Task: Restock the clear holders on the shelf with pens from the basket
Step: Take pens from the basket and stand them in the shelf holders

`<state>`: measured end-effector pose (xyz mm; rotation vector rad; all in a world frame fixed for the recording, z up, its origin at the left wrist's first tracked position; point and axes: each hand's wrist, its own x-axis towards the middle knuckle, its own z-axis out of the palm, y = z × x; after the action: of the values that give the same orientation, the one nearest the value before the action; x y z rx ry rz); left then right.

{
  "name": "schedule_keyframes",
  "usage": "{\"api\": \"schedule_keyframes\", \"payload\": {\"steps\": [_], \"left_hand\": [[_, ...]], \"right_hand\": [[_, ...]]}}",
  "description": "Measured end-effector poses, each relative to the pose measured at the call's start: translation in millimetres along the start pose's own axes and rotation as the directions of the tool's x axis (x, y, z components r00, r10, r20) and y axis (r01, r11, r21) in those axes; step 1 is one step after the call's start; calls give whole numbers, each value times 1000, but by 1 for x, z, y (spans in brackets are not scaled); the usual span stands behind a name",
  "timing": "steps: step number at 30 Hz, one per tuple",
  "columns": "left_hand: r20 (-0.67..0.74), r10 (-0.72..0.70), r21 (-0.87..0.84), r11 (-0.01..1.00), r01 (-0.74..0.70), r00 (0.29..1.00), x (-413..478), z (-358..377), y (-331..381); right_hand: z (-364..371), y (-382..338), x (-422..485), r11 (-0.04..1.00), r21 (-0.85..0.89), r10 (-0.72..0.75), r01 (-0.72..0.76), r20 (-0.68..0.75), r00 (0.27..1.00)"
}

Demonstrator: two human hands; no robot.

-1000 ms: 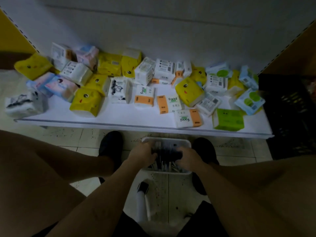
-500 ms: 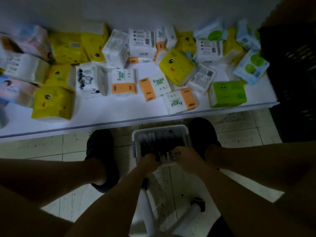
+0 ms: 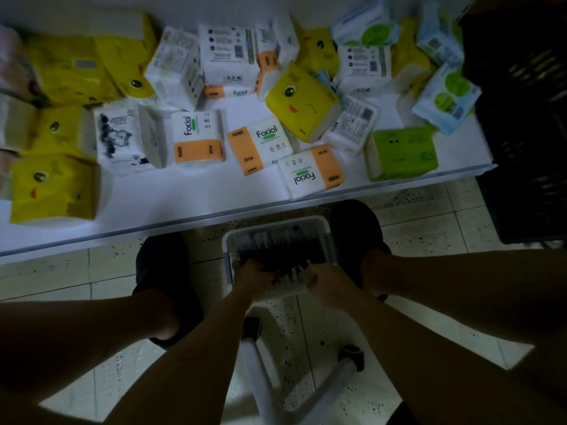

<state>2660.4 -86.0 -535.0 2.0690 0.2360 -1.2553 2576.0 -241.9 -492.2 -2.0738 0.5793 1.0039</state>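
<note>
A white basket [image 3: 276, 223] stands on the tiled floor between my two dark shoes, just below the shelf's front edge. It is filled with dark pens [image 3: 277, 251], some with pale ends. My left hand [image 3: 253, 276] is at the basket's near left side, fingers curled into the pens. At the near right side, my right hand [image 3: 328, 280] is closed around a few pens whose pale tips stick up between the hands. No clear holders are in sight.
The low white shelf [image 3: 184, 204] carries many tissue packs: yellow, orange-and-white "Facial", green [image 3: 403, 153] and blue. A black crate [image 3: 527, 118] stands at the right. White stool legs [image 3: 264, 381] are below me on the tiles.
The view has tilted down and closer to the basket. Both hands have slid from the basket's middle to its near edge and gathered pens there.
</note>
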Motion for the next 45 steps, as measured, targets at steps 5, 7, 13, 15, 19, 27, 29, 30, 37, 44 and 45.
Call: {"api": "schedule_keyframes", "payload": {"steps": [5,7,13,15,19,27,29,30,37,44,45], "left_hand": [[-13,73,57,996,-72,997,-9,1,6],[96,118,-31,993,-115,988,-15,8,10],[202,94,103,988,-117,975,-26,9,18],[206,57,70,995,-73,977,-27,4,22],[200,44,30,998,-51,979,-28,4,26],[-120,-29,-59,998,22,992,-25,12,13],[-204,-36,-91,996,18,978,-30,9,11],[-227,-52,-123,992,25,973,-32,7,10],[-103,-99,-273,960,68,990,-40,-5,8],[-48,-113,-300,949,93,992,-46,-16,-1],[-44,-136,-301,946,116,990,-46,-18,-2]], "right_hand": [[2,-11,21,997,23,76,-75,-15,997],[8,-15,28,995,-7,96,-96,-15,995],[26,-8,30,962,-271,58,-20,134,989],[31,-4,26,947,-321,58,-26,90,994],[33,-4,24,948,-314,74,-46,79,994],[26,-14,36,970,-239,97,-54,173,980],[27,-15,38,976,-210,93,-53,185,978],[27,-16,39,975,-218,91,-50,184,979],[25,-13,47,976,-174,154,-133,115,981],[7,-18,49,976,-8,218,-218,-27,976],[3,-18,46,977,42,211,-210,-23,977]]}}
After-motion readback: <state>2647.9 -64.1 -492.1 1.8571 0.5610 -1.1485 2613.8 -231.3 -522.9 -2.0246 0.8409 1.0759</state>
